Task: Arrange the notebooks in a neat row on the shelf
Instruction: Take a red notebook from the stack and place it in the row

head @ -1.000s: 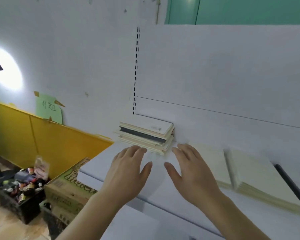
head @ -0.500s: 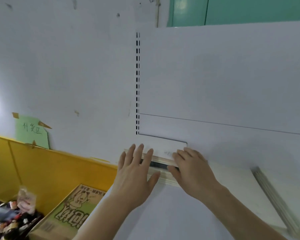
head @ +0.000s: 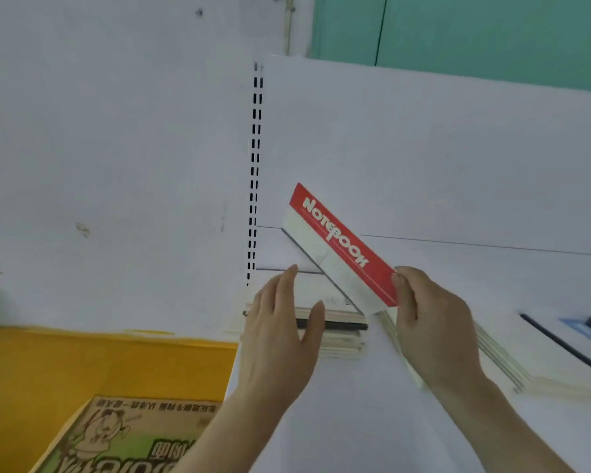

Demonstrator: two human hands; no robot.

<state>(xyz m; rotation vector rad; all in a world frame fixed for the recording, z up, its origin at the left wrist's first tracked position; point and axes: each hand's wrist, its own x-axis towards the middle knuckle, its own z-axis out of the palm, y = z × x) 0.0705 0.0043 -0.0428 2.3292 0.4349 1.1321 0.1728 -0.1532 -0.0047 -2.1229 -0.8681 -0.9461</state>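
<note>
My right hand (head: 427,322) grips a notebook with a red "Notebook" band (head: 338,244), lifted and tilted above the stack. A small stack of cream notebooks with one dark cover (head: 342,331) lies flat at the left end of the white shelf (head: 338,404). My left hand (head: 280,332) rests against the front left of that stack, fingers straight and apart. More cream notebooks (head: 502,367) lie flat in a spread to the right, partly behind my right hand.
A slotted shelf upright (head: 255,172) runs up the white back panel just left of the stack. Dark-edged flat items (head: 574,339) lie at the far right. Below left stand a printed cardboard box (head: 123,438) and a yellow panel (head: 99,363).
The right hand has taken the top notebook off the stack and raised it, showing its red band. The left hand slid down against the stack's front. The camera moved closer.
</note>
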